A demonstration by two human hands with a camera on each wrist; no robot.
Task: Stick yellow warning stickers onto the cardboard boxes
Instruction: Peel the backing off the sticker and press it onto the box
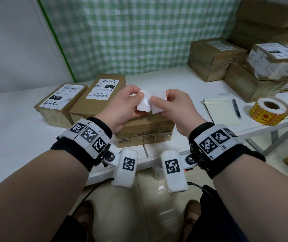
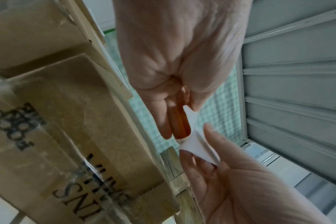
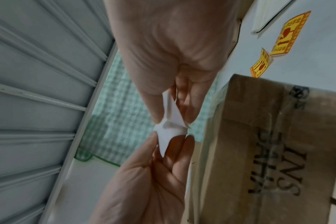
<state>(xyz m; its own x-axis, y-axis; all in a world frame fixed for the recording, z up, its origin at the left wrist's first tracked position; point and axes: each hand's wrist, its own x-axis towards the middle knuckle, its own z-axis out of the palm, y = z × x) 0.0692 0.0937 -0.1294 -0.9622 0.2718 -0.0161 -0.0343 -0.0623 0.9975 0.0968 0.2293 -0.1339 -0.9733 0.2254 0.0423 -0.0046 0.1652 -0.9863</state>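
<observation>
Over the brown cardboard box (image 1: 145, 130) at the table's front, both hands hold one warning sticker and its white backing paper (image 1: 159, 101). My left hand (image 1: 140, 99) pinches the sticker (image 1: 143, 104), which shows white from above. In the left wrist view its yellow-orange face (image 2: 179, 121) lies against the left fingers (image 2: 166, 125). My right hand (image 1: 154, 100) pinches the backing paper (image 2: 195, 146), and the two pieces are partly peeled apart. The box (image 2: 77, 121) sits just below the hands, apart from them. The join of the two pieces (image 3: 170, 128) shows in the right wrist view.
A roll of yellow warning stickers (image 1: 269, 110) stands at the right table edge, beside a notepad (image 1: 222, 110) and pen (image 1: 235, 107). Two loose yellow stickers (image 3: 290, 34) lie on the table. Labelled boxes (image 1: 61, 103) (image 1: 101, 95) sit left; more boxes (image 1: 215, 58) are stacked back right.
</observation>
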